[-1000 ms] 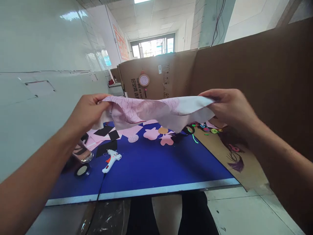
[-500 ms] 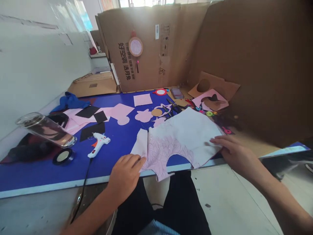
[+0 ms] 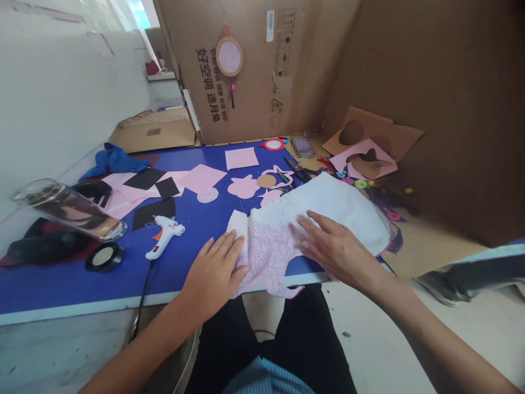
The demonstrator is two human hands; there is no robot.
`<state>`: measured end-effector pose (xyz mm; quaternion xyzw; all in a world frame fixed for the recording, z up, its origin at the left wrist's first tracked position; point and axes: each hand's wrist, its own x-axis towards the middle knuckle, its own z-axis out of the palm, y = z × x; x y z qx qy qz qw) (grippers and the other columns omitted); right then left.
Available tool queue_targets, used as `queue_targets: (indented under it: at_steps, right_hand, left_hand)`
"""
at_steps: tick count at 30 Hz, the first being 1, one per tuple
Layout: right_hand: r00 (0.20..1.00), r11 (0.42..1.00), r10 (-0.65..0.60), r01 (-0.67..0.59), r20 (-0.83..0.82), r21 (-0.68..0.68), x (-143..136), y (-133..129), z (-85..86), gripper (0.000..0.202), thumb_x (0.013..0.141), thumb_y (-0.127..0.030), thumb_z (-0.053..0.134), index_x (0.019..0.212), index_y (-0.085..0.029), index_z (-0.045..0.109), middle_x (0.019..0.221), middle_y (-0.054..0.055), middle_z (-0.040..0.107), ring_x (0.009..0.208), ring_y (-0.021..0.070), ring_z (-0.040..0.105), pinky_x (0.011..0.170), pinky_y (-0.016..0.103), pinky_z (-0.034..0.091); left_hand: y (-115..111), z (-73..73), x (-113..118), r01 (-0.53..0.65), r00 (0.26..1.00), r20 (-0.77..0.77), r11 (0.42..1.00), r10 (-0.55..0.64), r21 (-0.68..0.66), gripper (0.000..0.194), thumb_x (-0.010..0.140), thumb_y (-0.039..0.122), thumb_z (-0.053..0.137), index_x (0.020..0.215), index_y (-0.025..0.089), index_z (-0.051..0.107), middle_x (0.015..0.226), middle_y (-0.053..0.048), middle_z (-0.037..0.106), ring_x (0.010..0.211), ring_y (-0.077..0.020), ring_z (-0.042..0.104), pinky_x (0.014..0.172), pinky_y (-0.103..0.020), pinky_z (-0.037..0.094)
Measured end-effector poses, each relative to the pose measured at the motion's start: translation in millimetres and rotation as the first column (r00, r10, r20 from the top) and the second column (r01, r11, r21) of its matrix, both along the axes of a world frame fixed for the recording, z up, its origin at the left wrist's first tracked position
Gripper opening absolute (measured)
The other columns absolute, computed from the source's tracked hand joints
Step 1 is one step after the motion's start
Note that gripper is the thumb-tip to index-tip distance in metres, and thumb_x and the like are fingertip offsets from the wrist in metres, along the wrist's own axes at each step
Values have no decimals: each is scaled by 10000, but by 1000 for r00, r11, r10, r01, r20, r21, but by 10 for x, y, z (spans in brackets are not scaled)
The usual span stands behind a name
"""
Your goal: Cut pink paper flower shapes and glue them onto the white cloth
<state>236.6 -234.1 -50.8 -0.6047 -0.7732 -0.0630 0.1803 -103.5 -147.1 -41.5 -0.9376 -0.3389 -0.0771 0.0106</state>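
A piece of fabric (image 3: 344, 205), white with a pink patterned part, lies across the front edge of the blue table, its lower end hanging over. My left hand (image 3: 215, 271) rests flat on the folded left end, fingers stretched and lying together. Over the middle of the cloth, my right hand (image 3: 334, 243) has its fingers spread, with nothing held in it. Just behind the fabric are a round tan disc (image 3: 266, 181) and a pink flower-shaped cutout (image 3: 243, 187).
A white glue gun (image 3: 166, 238) with a black cord lies left of my left hand. Further left are a glass of liquid (image 3: 74, 210) and a roll of tape (image 3: 104, 256). Pliers (image 3: 297, 168) lie behind the fabric; tall cardboard (image 3: 254, 109) stands at the back.
My right hand has moved left from the fabric's right edge to its middle, and its fingers have spread. My left hand has flattened on the folded end. The view has tilted down slightly.
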Motion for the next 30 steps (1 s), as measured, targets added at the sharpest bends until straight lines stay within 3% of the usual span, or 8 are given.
queue_targets:
  at_steps: [4,8,13,19,22,25,28,30]
  right_hand:
    - [991,991,-95,103,89,-88,62,-68,-164,457,1146,-440,426,1548,-284,575,1585,174,633,1480,384,591,1093,608,592]
    - [973,975,-177,194,146,-111,72,-176,-171,475,1141,-449,389,1571,-313,536,1599,179,615,1452,405,608,1050,607,594]
    - [969,970,-209,223,134,-101,-13,-184,-101,426,1119,-440,423,1494,-322,587,1542,180,650,1323,405,687,948,579,626]
    - [969,959,-236,244,65,-146,-10,-76,151,293,1080,-424,526,1255,-315,734,1247,121,790,980,342,785,743,465,608]
    - [962,957,-272,268,-23,-108,-21,210,377,357,1081,-409,545,1371,-289,715,1339,101,780,1073,342,778,774,447,593]
    - [962,964,-235,213,-137,-159,-79,699,557,336,1061,-337,571,1330,-251,752,1372,103,774,1117,330,752,885,445,564]
    - [973,950,-192,151,-130,-273,-143,1273,607,300,1015,-284,617,1255,-226,788,1353,122,776,1163,321,719,879,395,529]
    - [982,932,-148,100,-116,-348,-161,1614,575,277,947,-280,703,1197,-223,806,1255,119,800,1083,294,728,850,360,515]
  left_hand:
    - [-140,-119,-244,-120,992,-40,990,123,71,549,1134,495,447,1552,174,602,1673,-204,549,1518,-407,563,1200,-680,476]
    - [-261,-47,-361,-198,978,-45,972,205,122,533,1142,480,445,1532,159,614,1616,-244,597,1466,-427,609,1166,-705,483]
    - [-227,14,-213,-178,984,30,976,176,126,514,1130,455,496,1541,162,591,1695,-226,515,1540,-426,532,1202,-694,457]
    - [-148,-172,-47,-102,993,68,994,100,35,523,1116,444,537,1557,169,591,1722,-200,488,1560,-410,512,1211,-639,484]
    - [-167,-244,-62,-104,994,44,994,102,43,522,1110,440,544,1557,174,597,1719,-193,495,1559,-408,512,1205,-639,490]
    - [-206,-263,-110,-100,994,47,993,97,65,527,1105,451,554,1552,175,599,1711,-190,508,1553,-408,519,1194,-640,497]
    - [-250,-263,-144,-109,993,51,991,105,74,518,1105,449,549,1547,183,602,1710,-184,512,1554,-401,519,1194,-634,498]
    - [-277,-267,-152,-121,992,51,990,117,73,519,1101,448,554,1544,182,603,1712,-187,507,1555,-401,518,1190,-633,499]
